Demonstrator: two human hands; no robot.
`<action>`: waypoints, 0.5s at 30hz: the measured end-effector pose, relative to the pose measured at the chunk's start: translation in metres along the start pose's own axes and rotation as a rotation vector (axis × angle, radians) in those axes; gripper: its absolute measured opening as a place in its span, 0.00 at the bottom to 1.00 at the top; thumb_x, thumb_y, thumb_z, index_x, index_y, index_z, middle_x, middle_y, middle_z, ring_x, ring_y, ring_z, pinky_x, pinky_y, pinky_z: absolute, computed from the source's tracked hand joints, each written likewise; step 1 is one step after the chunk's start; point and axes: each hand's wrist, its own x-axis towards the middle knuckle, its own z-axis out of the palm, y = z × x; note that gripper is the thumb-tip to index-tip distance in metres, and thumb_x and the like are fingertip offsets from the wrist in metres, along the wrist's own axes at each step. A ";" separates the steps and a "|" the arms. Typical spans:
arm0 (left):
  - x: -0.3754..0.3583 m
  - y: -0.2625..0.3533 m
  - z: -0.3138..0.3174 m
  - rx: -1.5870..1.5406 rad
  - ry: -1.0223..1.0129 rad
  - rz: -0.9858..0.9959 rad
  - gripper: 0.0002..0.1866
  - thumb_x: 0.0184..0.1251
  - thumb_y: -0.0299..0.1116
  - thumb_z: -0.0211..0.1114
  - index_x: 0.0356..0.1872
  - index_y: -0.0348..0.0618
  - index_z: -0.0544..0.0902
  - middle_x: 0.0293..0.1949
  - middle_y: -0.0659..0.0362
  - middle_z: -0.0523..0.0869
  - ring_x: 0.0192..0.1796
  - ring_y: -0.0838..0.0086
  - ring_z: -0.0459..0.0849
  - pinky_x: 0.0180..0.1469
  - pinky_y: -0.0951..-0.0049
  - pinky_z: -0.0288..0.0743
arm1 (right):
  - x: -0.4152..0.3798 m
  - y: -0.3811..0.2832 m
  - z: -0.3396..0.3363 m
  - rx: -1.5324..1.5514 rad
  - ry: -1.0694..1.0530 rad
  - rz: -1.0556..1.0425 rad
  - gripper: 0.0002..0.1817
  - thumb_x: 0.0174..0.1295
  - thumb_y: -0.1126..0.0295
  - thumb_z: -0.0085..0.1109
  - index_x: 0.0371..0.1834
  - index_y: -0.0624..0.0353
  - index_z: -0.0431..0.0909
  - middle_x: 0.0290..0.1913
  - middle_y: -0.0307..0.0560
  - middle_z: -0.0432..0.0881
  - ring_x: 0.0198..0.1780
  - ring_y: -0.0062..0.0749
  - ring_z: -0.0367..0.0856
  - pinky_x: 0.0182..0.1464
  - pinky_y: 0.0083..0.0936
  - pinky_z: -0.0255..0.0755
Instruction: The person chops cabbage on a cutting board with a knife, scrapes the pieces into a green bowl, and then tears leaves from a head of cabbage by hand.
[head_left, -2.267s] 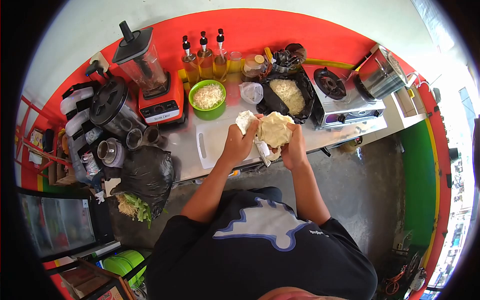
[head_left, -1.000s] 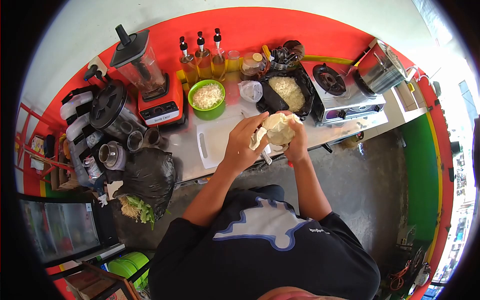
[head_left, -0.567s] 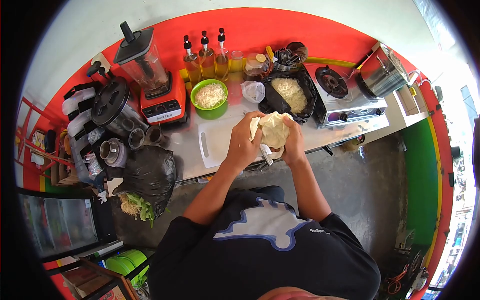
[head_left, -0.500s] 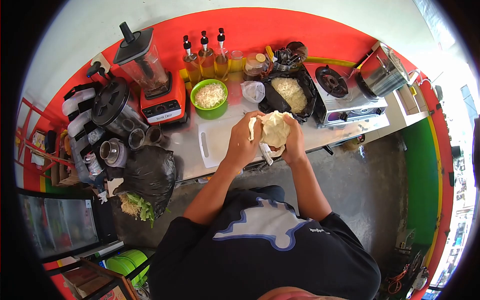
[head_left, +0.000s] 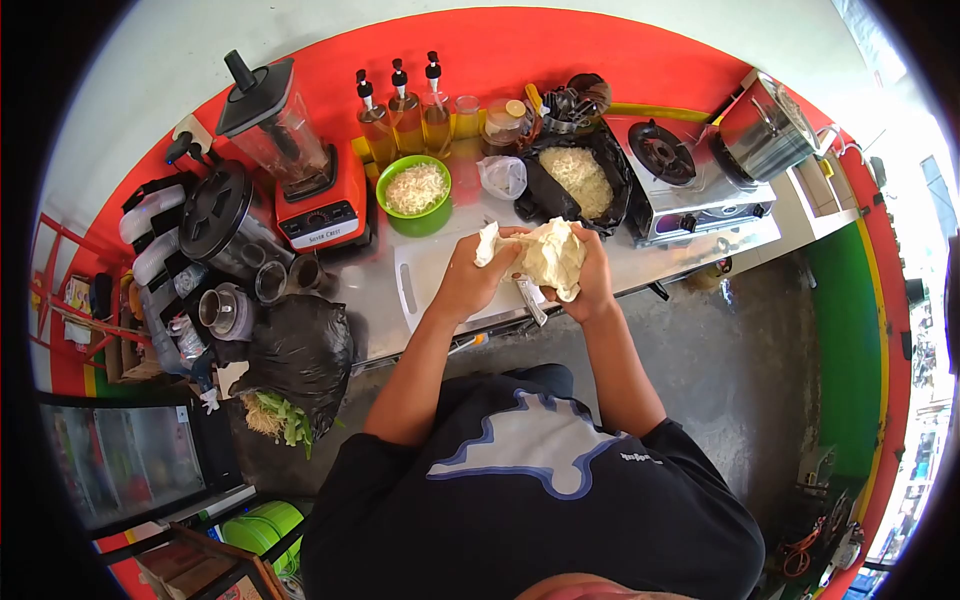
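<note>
A pale, soft, torn mass (head_left: 553, 258), perhaps dough or cabbage, is held up over the counter's front edge. My left hand (head_left: 474, 273) is closed on its left side, where a loose flap sticks up past the thumb. On the right side my right hand (head_left: 592, 278) grips it, with the fingers partly hidden behind it. Below and between the hands a knife (head_left: 532, 302) lies at the counter edge. A white cutting board (head_left: 418, 285) is beside my left hand. Behind stand a green bowl of shredded pale food (head_left: 416, 222) and a black bag of similar shreds (head_left: 622, 185).
A red blender (head_left: 318, 212) and three pump bottles (head_left: 407, 125) stand at the back left. On the right are a gas stove (head_left: 690, 222) and a steel pot (head_left: 762, 140). A black plastic bag (head_left: 300, 345) hangs at the counter's left end, above green vegetables (head_left: 280, 415).
My left hand has moved slightly left and down, and the flap near its thumb sticks out further left. The pale mass looks more opened out. Both hands keep their hold.
</note>
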 end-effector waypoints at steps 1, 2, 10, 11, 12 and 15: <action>0.001 -0.002 0.001 -0.001 -0.003 -0.003 0.15 0.76 0.31 0.62 0.57 0.31 0.82 0.44 0.58 0.88 0.43 0.79 0.84 0.45 0.75 0.79 | 0.000 -0.003 -0.001 0.042 -0.046 0.030 0.25 0.73 0.49 0.41 0.51 0.59 0.78 0.39 0.48 0.88 0.29 0.33 0.88 0.17 0.29 0.77; 0.002 -0.004 0.002 -0.115 -0.010 -0.046 0.15 0.76 0.30 0.61 0.57 0.31 0.82 0.45 0.57 0.89 0.45 0.78 0.85 0.48 0.75 0.79 | 0.001 -0.005 -0.003 0.083 -0.091 0.058 0.25 0.74 0.49 0.40 0.50 0.59 0.78 0.38 0.48 0.88 0.28 0.33 0.87 0.16 0.27 0.77; 0.017 -0.030 0.013 -0.459 -0.065 -0.249 0.15 0.74 0.29 0.64 0.55 0.31 0.83 0.46 0.55 0.89 0.45 0.75 0.87 0.49 0.73 0.80 | 0.015 0.006 -0.048 0.380 -0.197 0.171 0.30 0.75 0.48 0.37 0.51 0.66 0.79 0.37 0.57 0.87 0.18 0.40 0.82 0.10 0.26 0.73; 0.019 -0.032 0.014 -0.478 -0.092 -0.280 0.15 0.74 0.29 0.64 0.55 0.32 0.83 0.46 0.56 0.89 0.44 0.75 0.87 0.48 0.73 0.80 | 0.012 0.007 -0.050 0.407 -0.172 0.191 0.31 0.75 0.48 0.36 0.53 0.68 0.79 0.37 0.59 0.87 0.17 0.42 0.82 0.10 0.26 0.73; 0.019 -0.033 0.015 -0.498 -0.118 -0.316 0.14 0.74 0.30 0.64 0.55 0.32 0.83 0.46 0.56 0.88 0.44 0.75 0.87 0.48 0.73 0.80 | 0.011 0.009 -0.056 0.425 -0.159 0.186 0.31 0.75 0.48 0.36 0.53 0.68 0.79 0.37 0.59 0.87 0.17 0.42 0.82 0.10 0.26 0.73; 0.019 -0.033 0.019 -0.497 -0.172 -0.406 0.15 0.74 0.31 0.65 0.56 0.34 0.83 0.46 0.57 0.89 0.47 0.75 0.86 0.50 0.74 0.80 | 0.009 0.020 -0.081 0.562 -0.304 0.241 0.38 0.73 0.45 0.35 0.64 0.72 0.74 0.38 0.64 0.87 0.16 0.53 0.81 0.09 0.26 0.72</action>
